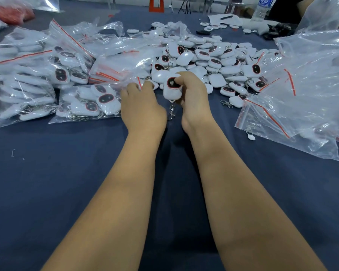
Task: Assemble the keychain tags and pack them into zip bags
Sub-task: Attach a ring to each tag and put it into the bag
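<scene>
My right hand [192, 98] grips a white keychain tag [171, 89], clasp [171, 112] dangling above the blue table [67, 182], before the loose tag pile [209, 59]. My left hand [141, 108] pinches a zip bag's [123, 75] edge beside filled bags [86, 102].

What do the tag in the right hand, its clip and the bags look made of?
Tag: probably glossy white moulded plastic, dark red-rimmed face; it shows soft highlights.
Clip: silvery, likely metal.
Zip bags: thin clear plastic film, crinkled and shiny, with red seal strips.
</scene>
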